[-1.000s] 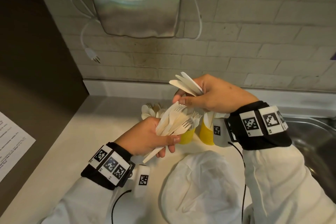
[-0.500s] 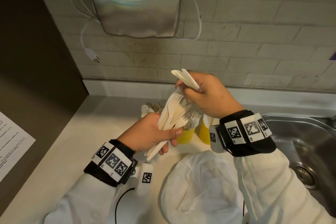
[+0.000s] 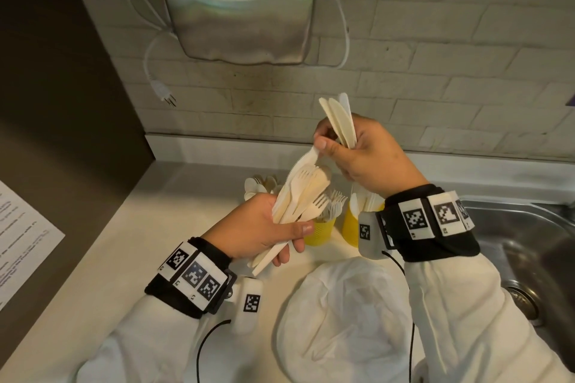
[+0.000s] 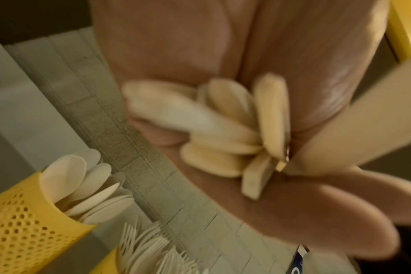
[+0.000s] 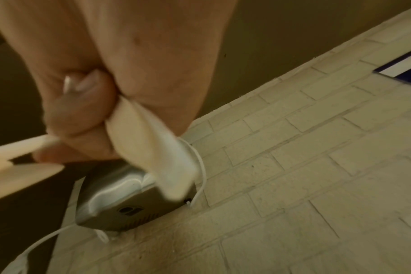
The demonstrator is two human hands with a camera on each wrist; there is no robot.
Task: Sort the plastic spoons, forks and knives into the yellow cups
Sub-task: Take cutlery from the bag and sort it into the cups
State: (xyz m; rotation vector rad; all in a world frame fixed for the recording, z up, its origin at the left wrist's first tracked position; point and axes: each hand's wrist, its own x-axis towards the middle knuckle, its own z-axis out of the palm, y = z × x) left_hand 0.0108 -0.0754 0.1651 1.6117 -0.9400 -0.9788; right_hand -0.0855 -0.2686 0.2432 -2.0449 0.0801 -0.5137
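Observation:
My left hand (image 3: pixel 295 241) grips a fanned bundle of cream plastic forks and knives (image 3: pixel 300 196) above the counter; their handle ends (image 4: pixel 223 129) show in the left wrist view. My right hand (image 3: pixel 323 146) holds several knives (image 3: pixel 337 121) upright in its curled fingers, and its thumb and forefinger pinch the blade tip of one serrated knife (image 3: pixel 306 160) in the bundle. Behind the hands stand three yellow cups: one with spoons (image 4: pixel 19 218), one with forks (image 3: pixel 322 228), one with knives (image 3: pixel 351 224). In the right wrist view the held knives (image 5: pixel 150 153) stick out past the fingers.
A steel hand dryer (image 3: pixel 236 3) hangs on the brick wall, its plug (image 3: pixel 161 93) dangling. A crumpled white plastic bag (image 3: pixel 342 320) lies on the counter near me. A steel sink (image 3: pixel 529 242) is at the right, a printed sheet (image 3: pixel 18 242) at the left.
My right hand turned its knives more upright, reached to the bundle and pinched a knife's blade tip. That knife now sticks up out of the bundle. The left hand barely moved.

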